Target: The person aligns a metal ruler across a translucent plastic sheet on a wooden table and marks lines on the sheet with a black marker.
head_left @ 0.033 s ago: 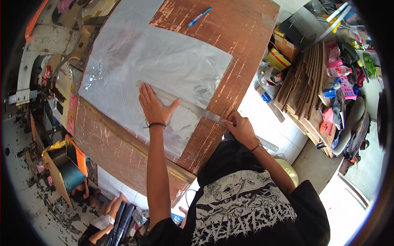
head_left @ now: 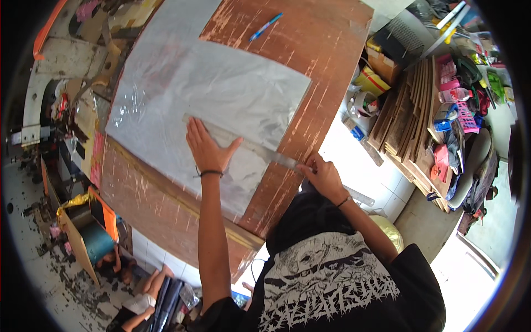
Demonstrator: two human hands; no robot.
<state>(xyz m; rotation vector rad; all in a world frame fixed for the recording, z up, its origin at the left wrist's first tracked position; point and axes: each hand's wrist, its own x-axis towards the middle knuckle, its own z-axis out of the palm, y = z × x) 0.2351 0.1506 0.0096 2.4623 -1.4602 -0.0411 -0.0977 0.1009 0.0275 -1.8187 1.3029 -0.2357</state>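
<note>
The left hand lies flat, fingers spread, pressing a long metal ruler onto a sheet of silvery-grey plastic film near the middle of the frame. The ruler runs as a slant from centre-left down toward the lower right, crossing the lower edge of the sheet and reaching over the bare wood of the table. The right hand sits at the ruler's lower-right stretch, just past the corner of the sheet, its fingers bunched as if pinching something small against the ruler's edge; what it grips, a blade or a marker, is too small to tell.

To do this step well, the holding hand probably wants to sit closer to the line's midpoint, since the ruler is long and only its upper-left part is weighted; the free end could swing once the right hand pulls along it. Fingertips should stay back from the working edge. The film looks wrinkled and slippery, so smoothing it flat under the ruler and pressing straight down would keep it from creeping. A steady, single pull along the edge is likely to give a cleaner line than short strokes.

A blue pen lies unused at the top of the table.
</note>
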